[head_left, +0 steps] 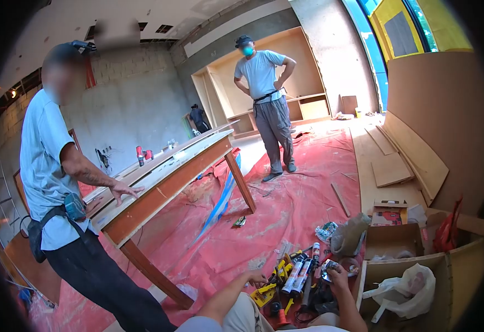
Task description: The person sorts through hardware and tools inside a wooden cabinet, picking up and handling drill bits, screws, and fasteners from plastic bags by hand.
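Note:
My right hand is closed around a small silvery object, whose kind I cannot make out. My left hand hangs beside a heap of tools, close to a yellow tool; its fingers are too small to read. Sealant tubes with white and dark labels lie in the middle of the heap between my hands. Another upright-looking tube is just beyond them. An orange-handled tool rests nearest to me.
Left of me, a person leans a hand on a long wooden workbench with a red drill on it. Another person stands on the red sheeting. A wooden box holds a plastic bag; boards lean at right.

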`<act>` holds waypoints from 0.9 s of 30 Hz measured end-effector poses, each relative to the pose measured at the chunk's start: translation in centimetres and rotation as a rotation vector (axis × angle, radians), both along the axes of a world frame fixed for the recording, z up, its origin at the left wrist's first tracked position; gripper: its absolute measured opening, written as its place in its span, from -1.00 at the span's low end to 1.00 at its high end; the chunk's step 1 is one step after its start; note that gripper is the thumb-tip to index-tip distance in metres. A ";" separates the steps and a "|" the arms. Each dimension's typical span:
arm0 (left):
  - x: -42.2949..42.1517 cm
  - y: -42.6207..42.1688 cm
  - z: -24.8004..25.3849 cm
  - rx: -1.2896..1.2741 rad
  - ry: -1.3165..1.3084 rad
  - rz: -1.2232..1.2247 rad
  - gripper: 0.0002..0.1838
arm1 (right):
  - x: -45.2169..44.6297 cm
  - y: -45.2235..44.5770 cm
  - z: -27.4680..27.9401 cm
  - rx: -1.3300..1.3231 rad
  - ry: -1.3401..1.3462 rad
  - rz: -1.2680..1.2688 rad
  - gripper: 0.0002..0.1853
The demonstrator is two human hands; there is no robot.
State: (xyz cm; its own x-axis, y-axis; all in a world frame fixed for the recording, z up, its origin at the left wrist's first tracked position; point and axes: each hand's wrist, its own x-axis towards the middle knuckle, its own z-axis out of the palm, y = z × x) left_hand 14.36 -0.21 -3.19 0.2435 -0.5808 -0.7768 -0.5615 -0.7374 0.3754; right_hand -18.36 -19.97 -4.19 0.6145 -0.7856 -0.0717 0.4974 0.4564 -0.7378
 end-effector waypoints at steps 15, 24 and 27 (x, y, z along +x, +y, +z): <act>0.5 -0.3 0.0 0.025 0.005 0.030 -0.56 | 0.5 -0.9 -0.4 0.006 0.009 0.017 -0.83; 0.5 0.3 -0.2 -0.012 0.012 0.054 -0.66 | 1.0 -1.2 -2.1 -0.052 0.054 -0.025 -0.80; 0.4 0.4 -0.6 -0.005 -0.009 0.040 -0.63 | 0.7 -1.0 -2.0 -0.059 0.016 0.003 -0.77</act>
